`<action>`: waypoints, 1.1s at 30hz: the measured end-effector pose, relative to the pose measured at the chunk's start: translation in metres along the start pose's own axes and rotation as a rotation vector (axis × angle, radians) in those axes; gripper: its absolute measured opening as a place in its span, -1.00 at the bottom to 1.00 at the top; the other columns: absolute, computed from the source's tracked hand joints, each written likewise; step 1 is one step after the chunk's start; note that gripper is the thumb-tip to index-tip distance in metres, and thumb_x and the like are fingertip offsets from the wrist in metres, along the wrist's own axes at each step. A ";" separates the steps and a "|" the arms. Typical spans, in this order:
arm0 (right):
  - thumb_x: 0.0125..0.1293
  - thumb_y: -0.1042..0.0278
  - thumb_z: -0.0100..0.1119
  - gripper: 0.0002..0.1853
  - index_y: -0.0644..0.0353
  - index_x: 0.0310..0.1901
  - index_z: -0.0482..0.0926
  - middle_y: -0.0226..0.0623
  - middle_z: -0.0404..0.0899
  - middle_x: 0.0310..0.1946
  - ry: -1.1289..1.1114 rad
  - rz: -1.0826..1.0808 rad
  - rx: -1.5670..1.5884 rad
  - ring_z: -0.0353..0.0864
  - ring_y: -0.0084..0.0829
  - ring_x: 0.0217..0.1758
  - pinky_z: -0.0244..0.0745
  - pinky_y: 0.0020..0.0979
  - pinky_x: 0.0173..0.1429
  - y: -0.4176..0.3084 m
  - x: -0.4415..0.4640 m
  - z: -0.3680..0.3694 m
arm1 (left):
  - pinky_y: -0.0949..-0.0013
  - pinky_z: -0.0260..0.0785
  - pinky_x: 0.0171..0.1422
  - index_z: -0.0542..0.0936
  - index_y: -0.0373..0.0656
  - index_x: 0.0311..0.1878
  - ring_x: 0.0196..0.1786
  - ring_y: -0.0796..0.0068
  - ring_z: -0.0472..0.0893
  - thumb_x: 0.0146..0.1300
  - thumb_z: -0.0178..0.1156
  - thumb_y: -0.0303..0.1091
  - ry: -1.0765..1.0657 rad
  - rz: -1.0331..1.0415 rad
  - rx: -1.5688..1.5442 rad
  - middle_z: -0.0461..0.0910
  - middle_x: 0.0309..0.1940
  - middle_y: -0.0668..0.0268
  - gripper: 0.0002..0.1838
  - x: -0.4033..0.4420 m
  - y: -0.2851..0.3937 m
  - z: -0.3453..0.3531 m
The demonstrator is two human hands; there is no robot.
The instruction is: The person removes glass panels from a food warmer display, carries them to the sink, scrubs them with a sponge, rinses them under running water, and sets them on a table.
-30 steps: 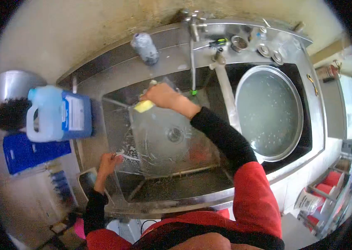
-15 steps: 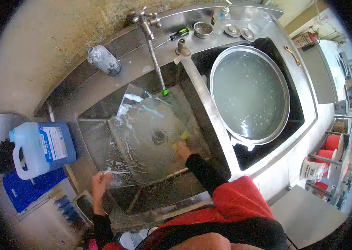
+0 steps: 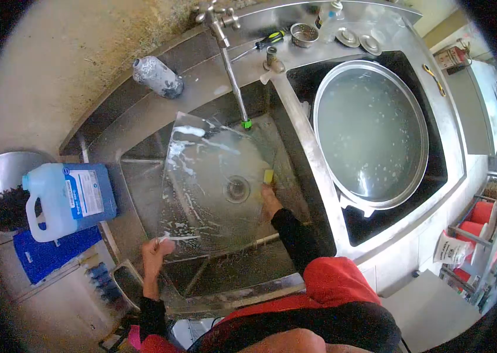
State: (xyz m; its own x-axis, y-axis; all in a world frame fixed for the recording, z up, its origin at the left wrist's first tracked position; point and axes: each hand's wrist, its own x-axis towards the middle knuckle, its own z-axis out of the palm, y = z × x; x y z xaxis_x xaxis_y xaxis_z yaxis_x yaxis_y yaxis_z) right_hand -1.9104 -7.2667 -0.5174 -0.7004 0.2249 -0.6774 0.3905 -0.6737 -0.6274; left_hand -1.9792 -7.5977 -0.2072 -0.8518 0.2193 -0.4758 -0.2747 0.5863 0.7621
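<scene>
Clamping the yellow sponge (image 3: 268,176) in the right hand (image 3: 269,200), partly out ahead of it, near the right edge of the soapy clear panel (image 3: 210,162) in the sink (image 3: 300,150); gripping its near-left corner with the left hand (image 3: 155,252).

The scene is lit fairly evenly, with soft shadow in the basin (image 3: 242,272). A bright glint is thrown by the water (image 3: 372,129); the sink (image 3: 325,194) is bowed by the wide lens, and the round view is framed by grainy black corners.
</scene>
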 end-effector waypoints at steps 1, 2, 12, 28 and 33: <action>0.33 0.12 -0.22 -0.54 0.21 0.17 0.16 -0.29 0.25 0.05 -0.086 0.068 0.061 0.23 -0.41 0.11 0.12 -0.44 0.14 -0.013 -0.005 -0.002 | 0.51 0.42 -0.34 0.51 -0.36 -0.38 -0.43 0.56 0.56 0.16 0.08 -0.40 0.048 -0.009 -0.055 0.56 -0.52 0.29 -0.83 -0.003 0.003 0.007; 0.32 0.12 -0.22 -0.48 0.21 0.24 0.07 -0.26 0.16 0.18 -0.173 0.135 0.122 0.12 -0.43 0.23 -0.01 -0.46 0.26 -0.025 -0.010 -0.002 | 0.50 0.42 -0.33 0.51 -0.36 -0.38 -0.43 0.55 0.56 0.16 0.08 -0.40 0.096 -0.017 -0.110 0.56 -0.51 0.28 -0.82 -0.006 0.006 0.013; 0.25 0.12 -0.12 -0.39 0.17 0.27 -0.01 -0.20 -0.03 0.28 -0.113 -0.026 -0.004 -0.07 -0.25 0.34 -0.13 -0.31 0.35 -0.113 0.000 0.037 | 0.49 0.42 -0.34 0.49 -0.39 -0.41 -0.45 0.55 0.55 0.17 0.07 -0.39 0.171 -0.054 -0.007 0.57 -0.53 0.25 -0.79 -0.024 0.042 0.039; 0.17 0.41 -0.10 -0.68 0.24 -0.02 0.36 -0.09 0.45 -0.21 -0.187 -0.709 -1.458 0.48 -0.28 -0.18 0.38 -0.28 -0.09 -0.029 -0.090 0.123 | 0.35 0.49 -0.27 0.51 -0.35 -0.29 -0.37 0.46 0.57 0.18 0.07 -0.38 0.275 -0.243 -0.509 0.56 -0.43 0.24 -0.81 -0.070 -0.022 0.116; 0.15 0.36 -0.08 -0.77 0.25 -0.18 0.44 -0.13 0.48 -0.35 -0.428 -0.816 -1.514 0.50 -0.32 -0.31 0.41 -0.29 -0.20 -0.079 0.006 0.142 | 0.33 0.49 -0.23 0.50 -0.34 -0.28 -0.35 0.42 0.58 0.17 0.09 -0.36 0.256 -0.302 -0.552 0.56 -0.41 0.22 -0.81 -0.058 -0.049 0.122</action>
State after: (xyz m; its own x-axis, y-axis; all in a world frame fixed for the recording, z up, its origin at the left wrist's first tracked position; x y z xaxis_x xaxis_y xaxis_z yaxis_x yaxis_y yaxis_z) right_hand -2.0299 -7.3118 -0.4170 -0.9760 -0.2099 -0.0578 -0.1200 0.7401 -0.6617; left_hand -1.8617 -7.5441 -0.2701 -0.7622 -0.1228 -0.6356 -0.6465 0.0938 0.7571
